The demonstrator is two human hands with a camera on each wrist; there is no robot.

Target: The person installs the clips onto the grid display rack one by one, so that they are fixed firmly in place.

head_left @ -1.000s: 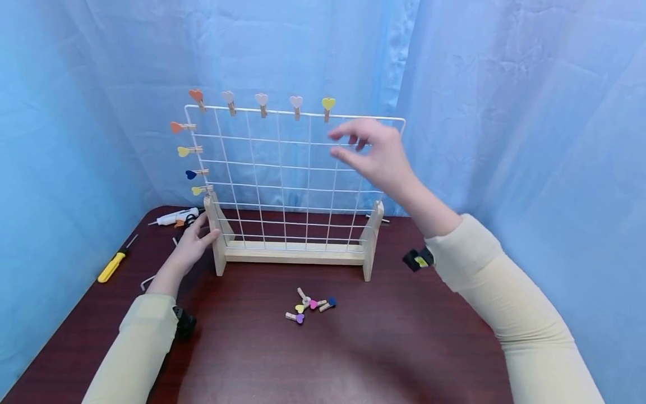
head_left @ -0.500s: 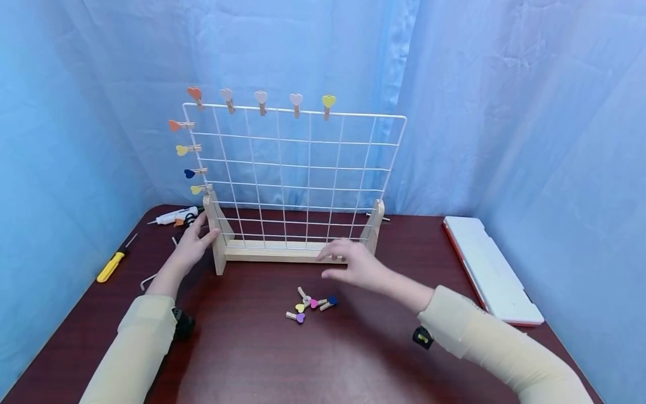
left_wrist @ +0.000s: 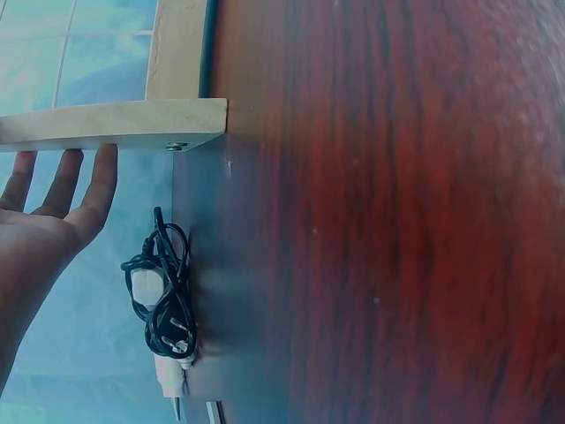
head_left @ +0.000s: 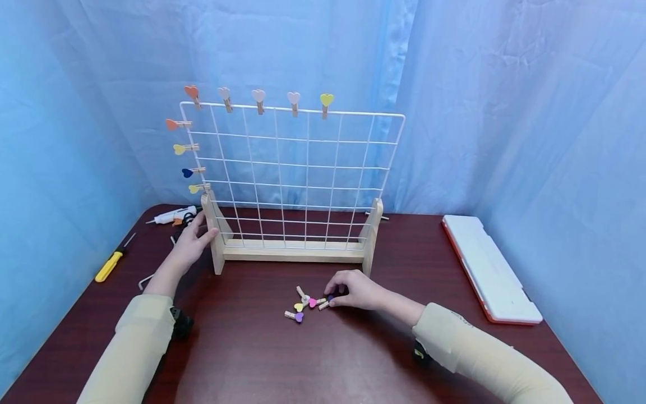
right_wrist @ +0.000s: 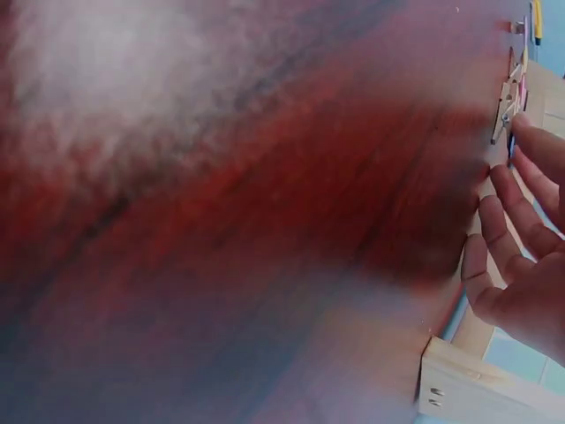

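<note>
A white wire grid (head_left: 298, 166) stands upright in a wooden stand (head_left: 292, 256), with heart-topped clothespins along its top and left edges. On the stand's left upright my left hand (head_left: 188, 244) rests, fingers nearly straight. In the left wrist view the fingertips (left_wrist: 107, 159) touch the upright's outer face. My right hand (head_left: 357, 290) is low over the table, pinching the dark blue heart of a clothespin (head_left: 323, 306) between thumb and fingers. Beside it lie several more clothespins, among them a purple-hearted one (head_left: 299, 317) and a pink-hearted one (head_left: 312, 303).
At the left lie a yellow-handled screwdriver (head_left: 109, 266), a white glue gun (head_left: 174, 215) and a bent hex key (head_left: 145, 280). Its coiled black cord (left_wrist: 172, 300) shows in the left wrist view. A long white case (head_left: 490, 269) lies at the right. Blue curtains (head_left: 454, 112) surround the table.
My right hand has come down from beside the grid's upper right to the dark blue-hearted clothespin, its fingers closing in on it. My left hand stays on the stand.
</note>
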